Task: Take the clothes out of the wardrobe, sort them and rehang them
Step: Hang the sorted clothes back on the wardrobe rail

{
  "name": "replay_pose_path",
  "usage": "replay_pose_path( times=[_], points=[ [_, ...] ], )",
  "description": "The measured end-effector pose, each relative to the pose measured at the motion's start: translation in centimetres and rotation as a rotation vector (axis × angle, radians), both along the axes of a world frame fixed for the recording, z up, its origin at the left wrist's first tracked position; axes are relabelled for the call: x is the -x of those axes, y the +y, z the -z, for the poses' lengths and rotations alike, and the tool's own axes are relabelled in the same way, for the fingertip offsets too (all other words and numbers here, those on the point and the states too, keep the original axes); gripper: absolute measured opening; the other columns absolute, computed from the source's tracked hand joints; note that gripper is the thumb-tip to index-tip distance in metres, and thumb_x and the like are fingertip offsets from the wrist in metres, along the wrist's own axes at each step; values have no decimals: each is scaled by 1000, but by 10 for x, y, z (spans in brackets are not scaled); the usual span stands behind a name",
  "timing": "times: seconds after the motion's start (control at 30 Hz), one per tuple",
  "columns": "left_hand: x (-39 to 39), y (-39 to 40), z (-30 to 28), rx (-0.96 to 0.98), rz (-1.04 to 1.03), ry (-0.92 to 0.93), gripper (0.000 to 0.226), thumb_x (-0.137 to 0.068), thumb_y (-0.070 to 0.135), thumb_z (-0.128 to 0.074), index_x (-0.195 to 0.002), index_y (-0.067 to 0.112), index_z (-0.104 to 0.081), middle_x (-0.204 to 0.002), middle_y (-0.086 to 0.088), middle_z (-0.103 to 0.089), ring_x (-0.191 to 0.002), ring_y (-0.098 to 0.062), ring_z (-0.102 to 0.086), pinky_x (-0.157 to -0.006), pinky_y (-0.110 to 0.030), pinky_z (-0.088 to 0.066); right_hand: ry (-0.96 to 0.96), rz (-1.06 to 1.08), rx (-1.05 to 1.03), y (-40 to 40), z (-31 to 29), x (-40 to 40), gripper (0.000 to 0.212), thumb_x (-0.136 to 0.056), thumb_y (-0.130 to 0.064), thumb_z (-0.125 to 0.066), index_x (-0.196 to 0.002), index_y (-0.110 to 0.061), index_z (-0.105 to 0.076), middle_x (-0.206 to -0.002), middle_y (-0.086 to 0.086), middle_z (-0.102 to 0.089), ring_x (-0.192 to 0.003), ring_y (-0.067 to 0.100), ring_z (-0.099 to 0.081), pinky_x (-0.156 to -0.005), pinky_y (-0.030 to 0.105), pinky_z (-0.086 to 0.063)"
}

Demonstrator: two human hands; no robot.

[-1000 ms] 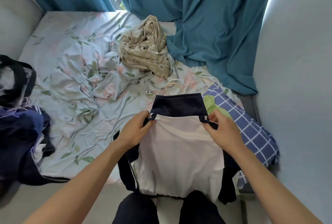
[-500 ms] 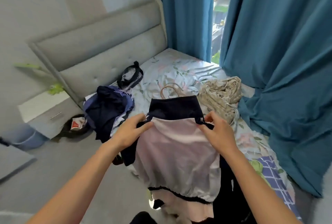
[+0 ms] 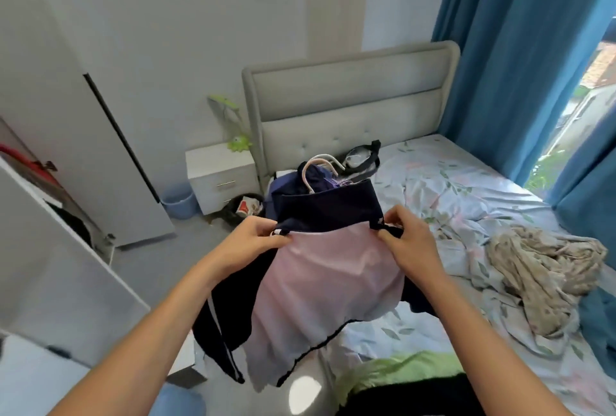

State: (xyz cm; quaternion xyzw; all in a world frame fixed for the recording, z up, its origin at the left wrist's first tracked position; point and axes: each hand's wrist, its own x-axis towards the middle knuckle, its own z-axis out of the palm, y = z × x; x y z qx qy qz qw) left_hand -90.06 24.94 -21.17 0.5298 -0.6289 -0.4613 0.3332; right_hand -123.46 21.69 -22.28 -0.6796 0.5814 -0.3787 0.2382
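garment: navy-and-pink top (image 3: pixel 320 282) on a hanger (image 3: pixel 316 167), held up mid-frame over the bed (image 3: pixel 466 202) edge
grip: left hand (image 3: pixel 248 242) and right hand (image 3: pixel 410 242) each pinch a shoulder
risk: a shoulder slipping off the hanger — dangling sleeve snagging
room: wardrobe door (image 3: pixel 60 249) crowds lower left; open floor centre-left

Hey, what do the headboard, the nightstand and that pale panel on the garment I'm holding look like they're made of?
Headboard: grey upholstery, likely woven fabric; matte, padded, with button tufts.
Nightstand: white painted or laminated board, probably; flat smooth faces, slim metallic-looking handles.
Pale panel of the garment: thin, smooth cloth with a slight sheen, perhaps a synthetic lining; it drapes softly between the left hand and right hand.
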Motion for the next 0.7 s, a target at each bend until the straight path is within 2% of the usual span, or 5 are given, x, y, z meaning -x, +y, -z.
replay_pose_path(
  times=[0.17,0.3,0.5,0.6,0.7],
  points=[
    [-90,20,-14,-11,-198,67,42,-78,42,-80,-94,3,-78,-83,-5,-61,-82,-19,-55,-79,-38,-39,17,-71,129,-35,5,-121,25,-84,-9,-78,-89,-26,-59,-90,-10,-62,-90,13,-58,-78,15,-42],
    [-146,31,-20,-11,-317,110,54,-69,48,-79,-97,2,-78,-82,-6,-59,-80,-19,-53,-78,-36,-37,52,-68,276,-49,9,-215,24,-88,-14,-73,-109,-22,-64,-109,-7,-63,-106,24,-56,-95,41,-45],
    [-194,41,-12,12,-524,78,63,-64,52,-70,-78,-8,-57,-68,-2,-34,-64,-16,-31,-64,-35,-22,-26,-343,49,-34,2,-329,68,-94,-3,-60,-156,-27,-46,-161,0,-42,-153,16,-26,-127,39,-22],
    [-214,42,-2,8,-602,95,33,-75,35,-69,-68,9,-49,-64,3,-32,-59,-13,-29,-59,-34,-21,-82,-490,8,-32,-4,-368,66,-94,-22,-58,-156,-39,-43,-164,-9,-37,-156,9,-18,-127,37,-19],
    [-230,36,7,-20,-663,149,29,-79,29,-64,-68,8,-47,-65,-1,-35,-62,-17,-32,-63,-36,-24,-125,-533,-37,-34,-2,-398,56,-95,-53,-54,-150,-52,-43,-166,-14,-32,-157,6,-15,-126,36,-17]
  ],
)
